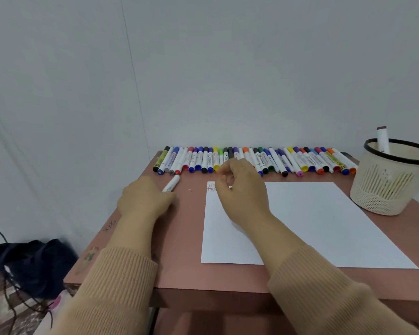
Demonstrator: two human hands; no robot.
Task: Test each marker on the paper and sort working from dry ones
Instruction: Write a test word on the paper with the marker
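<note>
The left hand (145, 199) lies on the counter (179, 238) left of the paper (312, 226). Its fingers are curled round the near end of a white marker (172, 183), whose far end points up toward the row (252, 160). The right hand (242, 189) hangs over the paper's top left corner with its fingers bent in toward the thumb. It may be pinching something small, perhaps a cap, but that is hidden and I cannot tell.

The task looks barely begun. A little red writing (211, 187) sits at that same corner, partly covered by the right hand, and the rest of the sheet is blank. The long row of capped markers lies along the back edge of the counter against the wall. It looks mostly untested.

A basket (385, 189) stands at the right, just beside the paper, with a white marker upright in it and something orange at its rim. So a few may already be sorted. Nearly all remain.
</note>
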